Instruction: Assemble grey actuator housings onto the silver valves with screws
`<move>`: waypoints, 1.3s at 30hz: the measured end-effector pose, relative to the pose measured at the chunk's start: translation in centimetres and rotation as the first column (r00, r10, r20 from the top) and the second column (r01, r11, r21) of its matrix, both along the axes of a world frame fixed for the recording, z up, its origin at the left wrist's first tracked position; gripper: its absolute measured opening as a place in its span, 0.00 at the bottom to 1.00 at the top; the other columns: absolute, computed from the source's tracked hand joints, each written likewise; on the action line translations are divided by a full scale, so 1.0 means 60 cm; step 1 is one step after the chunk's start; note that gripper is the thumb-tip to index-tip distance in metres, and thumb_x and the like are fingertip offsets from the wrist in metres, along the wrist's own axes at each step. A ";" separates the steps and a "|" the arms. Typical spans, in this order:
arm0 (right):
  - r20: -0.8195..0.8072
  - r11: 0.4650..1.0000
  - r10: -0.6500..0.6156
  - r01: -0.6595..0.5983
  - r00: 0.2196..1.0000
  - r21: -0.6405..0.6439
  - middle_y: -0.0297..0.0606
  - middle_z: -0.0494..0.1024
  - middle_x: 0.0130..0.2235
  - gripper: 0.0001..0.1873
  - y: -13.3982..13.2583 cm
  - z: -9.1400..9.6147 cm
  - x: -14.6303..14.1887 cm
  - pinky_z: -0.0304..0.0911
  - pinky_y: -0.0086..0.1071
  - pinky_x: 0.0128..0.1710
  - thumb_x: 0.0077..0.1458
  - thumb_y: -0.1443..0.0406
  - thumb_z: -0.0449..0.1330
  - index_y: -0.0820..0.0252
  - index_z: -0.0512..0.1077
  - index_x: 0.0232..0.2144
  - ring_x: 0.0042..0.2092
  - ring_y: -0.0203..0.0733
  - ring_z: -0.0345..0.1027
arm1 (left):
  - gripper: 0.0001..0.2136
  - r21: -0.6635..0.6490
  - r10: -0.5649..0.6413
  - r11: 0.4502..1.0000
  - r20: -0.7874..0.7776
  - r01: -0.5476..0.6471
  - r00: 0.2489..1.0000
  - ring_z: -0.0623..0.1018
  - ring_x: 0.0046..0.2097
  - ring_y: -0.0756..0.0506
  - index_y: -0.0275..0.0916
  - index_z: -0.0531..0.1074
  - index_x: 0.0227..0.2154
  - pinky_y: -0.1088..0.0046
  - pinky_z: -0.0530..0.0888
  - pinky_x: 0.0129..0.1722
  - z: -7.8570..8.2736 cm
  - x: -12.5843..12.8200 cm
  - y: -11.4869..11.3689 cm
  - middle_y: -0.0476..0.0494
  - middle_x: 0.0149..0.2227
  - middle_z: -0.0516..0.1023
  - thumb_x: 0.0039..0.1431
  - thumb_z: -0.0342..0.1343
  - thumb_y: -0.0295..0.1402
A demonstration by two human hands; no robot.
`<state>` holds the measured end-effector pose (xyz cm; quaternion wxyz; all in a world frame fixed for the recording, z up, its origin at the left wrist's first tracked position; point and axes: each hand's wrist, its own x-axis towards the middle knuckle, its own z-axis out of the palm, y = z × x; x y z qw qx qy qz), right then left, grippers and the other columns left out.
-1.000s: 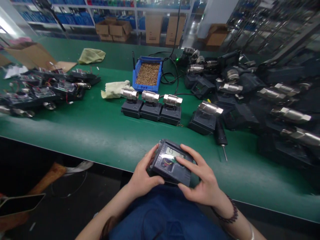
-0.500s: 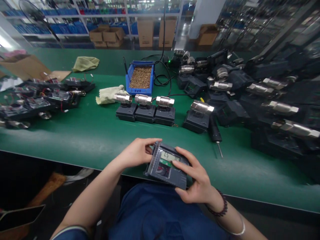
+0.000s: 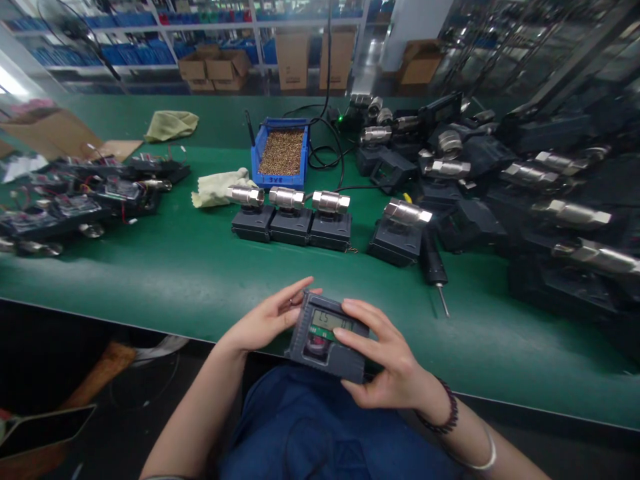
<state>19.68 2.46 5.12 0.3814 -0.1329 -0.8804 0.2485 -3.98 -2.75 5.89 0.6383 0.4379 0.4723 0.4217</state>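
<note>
At lower centre, the right hand (image 3: 395, 357) grips the dark box (image 3: 333, 353), display (image 3: 324, 320) upward, probably for easy reading. The left hand (image 3: 263, 321) is at the box's left edge; its grip I cannot tell. Above, 3 valve units (image 3: 290, 228) stand aligned.

R hand (image 3: 387, 353) holds dk-grey LCD unit (image 3: 333, 353), L hand (image 3: 270, 320) at its edge; blue bin (image 3: 293, 180) farther back.

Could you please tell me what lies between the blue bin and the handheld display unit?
The head view shows three dark housings topped with metal fittings, then green tabletop before the display unit.
</note>
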 end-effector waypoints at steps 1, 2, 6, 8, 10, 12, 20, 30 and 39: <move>0.011 1.000 0.002 -0.002 1.000 0.000 0.49 0.64 0.59 0.33 0.001 0.002 0.000 0.63 0.50 0.57 0.43 0.67 0.63 0.57 0.65 0.55 0.61 0.54 0.58 | 0.33 0.002 0.010 1.000 0.021 -0.010 1.000 0.70 0.61 0.39 0.43 0.60 0.63 0.59 0.66 0.59 -0.004 -0.005 -0.008 0.34 0.61 0.68 0.57 0.60 0.47; 0.023 1.000 0.006 -0.006 1.000 0.001 0.49 0.64 0.59 0.33 0.002 0.004 0.001 0.63 0.50 0.57 0.44 0.66 0.63 0.57 0.65 0.55 0.62 0.54 0.58 | 0.33 0.009 0.024 1.000 0.024 -0.024 0.999 0.70 0.60 0.38 0.42 0.60 0.62 0.58 0.65 0.59 -0.007 -0.008 -0.016 0.34 0.61 0.68 0.57 0.58 0.50; 0.094 1.000 0.024 -0.025 0.995 0.006 0.49 0.64 0.60 0.32 0.005 0.020 0.004 0.63 0.48 0.57 0.45 0.68 0.62 0.58 0.65 0.55 0.61 0.52 0.58 | 0.37 0.055 0.089 0.995 -0.109 -0.083 0.990 0.72 0.58 0.36 0.40 0.64 0.60 0.56 0.66 0.59 0.000 0.005 -0.039 0.35 0.57 0.72 0.54 0.55 0.58; 0.135 1.000 0.025 -0.027 0.990 0.007 0.49 0.63 0.60 0.31 0.004 0.029 0.006 0.63 0.47 0.57 0.46 0.69 0.61 0.58 0.64 0.55 0.62 0.51 0.56 | 0.38 0.010 0.128 0.992 -0.188 -0.128 0.974 0.73 0.56 0.35 0.38 0.65 0.60 0.55 0.67 0.57 0.009 0.018 -0.042 0.36 0.54 0.75 0.51 0.57 0.59; 0.173 1.000 0.024 -0.027 0.985 0.010 0.49 0.62 0.60 0.31 0.002 0.036 0.008 0.63 0.46 0.58 0.48 0.69 0.61 0.59 0.63 0.56 0.62 0.50 0.55 | 0.40 -0.073 0.151 0.983 -0.218 -0.170 0.964 0.74 0.53 0.34 0.35 0.64 0.60 0.54 0.68 0.55 0.016 0.030 -0.040 0.35 0.49 0.78 0.50 0.58 0.58; 0.202 1.000 0.023 -0.026 0.979 0.012 0.49 0.61 0.61 0.30 0.000 0.042 0.010 0.61 0.46 0.59 0.49 0.70 0.60 0.59 0.63 0.56 0.63 0.49 0.54 | 0.42 -0.140 0.153 0.973 -0.212 -0.185 0.965 0.74 0.52 0.33 0.31 0.64 0.60 0.54 0.69 0.54 0.021 0.038 -0.035 0.36 0.44 0.78 0.48 0.59 0.56; 0.190 0.983 0.065 -0.031 0.980 -0.179 0.42 0.53 0.66 0.32 -0.016 0.039 0.024 0.51 0.47 0.65 0.51 0.66 0.61 0.52 0.60 0.59 0.68 0.50 0.46 | 0.35 -0.147 0.149 0.973 -0.188 -0.177 0.971 0.76 0.44 0.37 0.29 0.67 0.55 0.57 0.73 0.48 0.032 0.059 -0.033 0.36 0.43 0.74 0.47 0.58 0.48; 0.259 0.392 0.096 0.202 0.961 -0.897 0.44 0.75 0.47 0.35 -0.034 0.024 -0.002 0.68 0.40 0.49 0.37 0.63 0.67 0.59 0.63 0.50 0.47 0.49 0.72 | 0.34 0.183 0.238 0.966 -0.353 -0.183 0.905 0.68 0.57 0.35 0.37 0.63 0.59 0.58 0.67 0.55 -0.019 0.066 -0.101 0.34 0.56 0.66 0.47 0.59 0.40; 0.291 0.456 0.040 0.241 0.956 -0.857 0.44 0.74 0.51 0.39 -0.044 0.007 -0.003 0.66 0.42 0.51 0.33 0.69 0.68 0.57 0.64 0.51 0.50 0.50 0.71 | 0.28 0.173 0.249 0.966 -0.416 -0.192 0.875 0.73 0.47 0.39 0.39 0.71 0.46 0.60 0.70 0.49 -0.006 0.070 -0.090 0.41 0.44 0.72 0.41 0.68 0.44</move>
